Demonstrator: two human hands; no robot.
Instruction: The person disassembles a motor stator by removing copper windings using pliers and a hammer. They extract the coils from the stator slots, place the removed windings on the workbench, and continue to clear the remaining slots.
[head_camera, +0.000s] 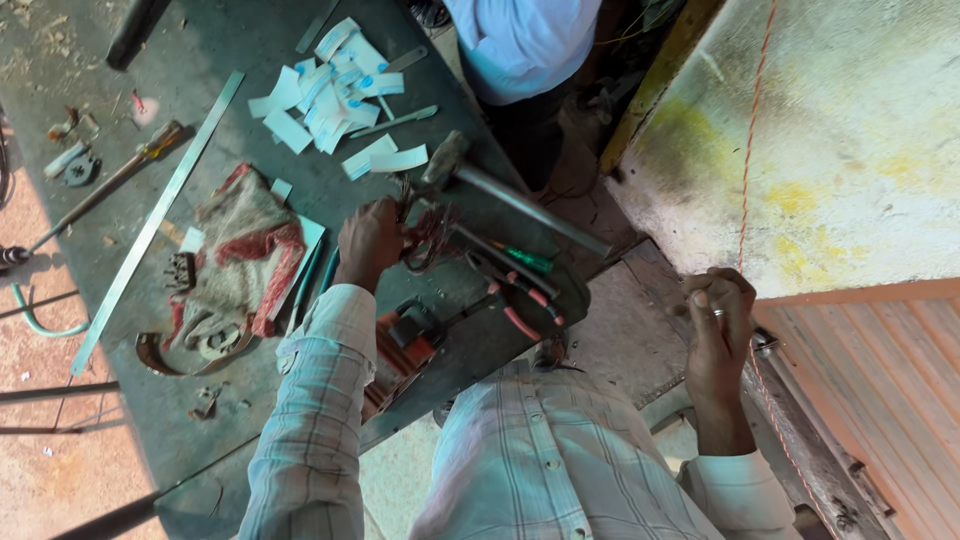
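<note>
My left hand (368, 240) is closed around a tangled bundle of thin reddish wires (430, 232) on the dark green workbench (250, 130). A hammer (500, 190) lies just beyond the bundle, and red-handled pliers (520, 300) and a green-handled screwdriver (525, 260) lie beside it. My right hand (720, 320), with a ring on one finger, is raised off the bench to the right. Its fingers are pinched on a thin orange string (750, 170) that runs up along the pale wall.
Scattered white paper slips (330, 95), a long metal ruler (150, 225), a dirty red and white rag (245, 250) and a long screwdriver (100, 190) lie on the bench. Another person in a light blue shirt (520, 40) stands at the far side. An orange shutter (880, 380) is at right.
</note>
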